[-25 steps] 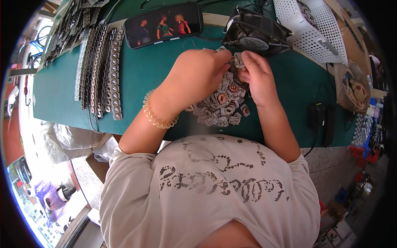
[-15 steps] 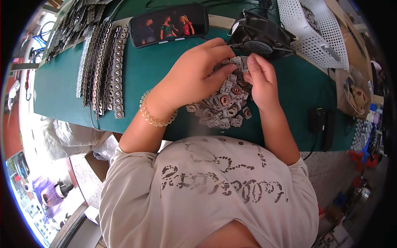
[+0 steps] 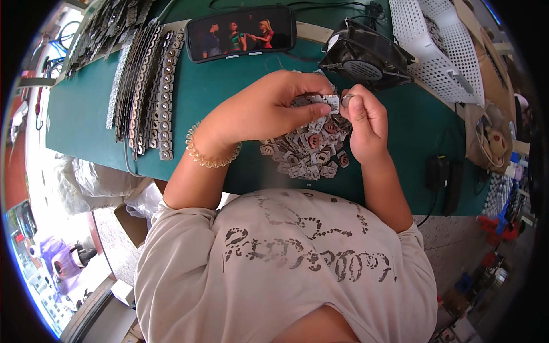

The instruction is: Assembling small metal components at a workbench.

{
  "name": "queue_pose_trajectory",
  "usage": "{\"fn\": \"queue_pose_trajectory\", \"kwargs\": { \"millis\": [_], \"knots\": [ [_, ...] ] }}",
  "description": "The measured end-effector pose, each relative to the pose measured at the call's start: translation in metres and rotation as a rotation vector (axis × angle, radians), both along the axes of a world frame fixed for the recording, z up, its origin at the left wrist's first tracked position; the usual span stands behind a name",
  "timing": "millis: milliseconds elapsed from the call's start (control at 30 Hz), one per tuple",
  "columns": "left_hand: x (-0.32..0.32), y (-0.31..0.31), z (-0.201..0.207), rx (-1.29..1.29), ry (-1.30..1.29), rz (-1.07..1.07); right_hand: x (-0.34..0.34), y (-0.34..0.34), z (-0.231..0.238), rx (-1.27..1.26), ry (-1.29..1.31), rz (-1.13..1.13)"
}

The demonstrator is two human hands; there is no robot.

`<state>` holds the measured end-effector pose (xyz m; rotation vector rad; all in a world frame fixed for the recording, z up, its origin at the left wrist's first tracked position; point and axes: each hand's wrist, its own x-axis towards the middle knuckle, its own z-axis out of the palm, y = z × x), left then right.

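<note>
A pile of small square grey metal pieces [image 3: 300, 154], some with copper-coloured round centres, lies on the green tabletop in front of me. Over its far left side, my left hand [image 3: 280, 108] pinches a short strip of joined square pieces [image 3: 330, 102] between thumb and fingers. My palm and fingers hide part of that strip. At its right end, my right hand [image 3: 368, 120] is closed in a pinch on a small round-edged metal piece [image 3: 346, 99], its thumb and forefinger pressed together. The two hands are close together, just above the pile.
Long strips of linked metal pieces [image 3: 151, 91] lie at the left. Beyond my hands stand a phone [image 3: 240, 34] playing a video and a black fan [image 3: 366, 57]. A white perforated basket [image 3: 443, 54] is at the far right, and a black power adapter [image 3: 438, 171] lies nearer.
Both hands have moved slightly toward me and a little apart. The strip's end now shows beside my left thumb, and my right fingers have curled tighter around a small piece.
</note>
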<state>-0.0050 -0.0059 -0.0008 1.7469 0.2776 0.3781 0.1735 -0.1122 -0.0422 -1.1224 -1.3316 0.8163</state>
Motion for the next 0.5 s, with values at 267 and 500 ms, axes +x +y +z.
{"fn": "queue_pose_trajectory", "kwargs": {
  "millis": [267, 500],
  "knots": [
    [0.000, -0.002, 0.000, -0.009, 0.017, -0.046, -0.004, -0.001, 0.009, 0.014, -0.231, 0.039],
    [0.002, -0.006, 0.001, 0.035, 0.028, -0.002, -0.004, 0.000, 0.007, 0.015, -0.275, 0.025]
  ]
}}
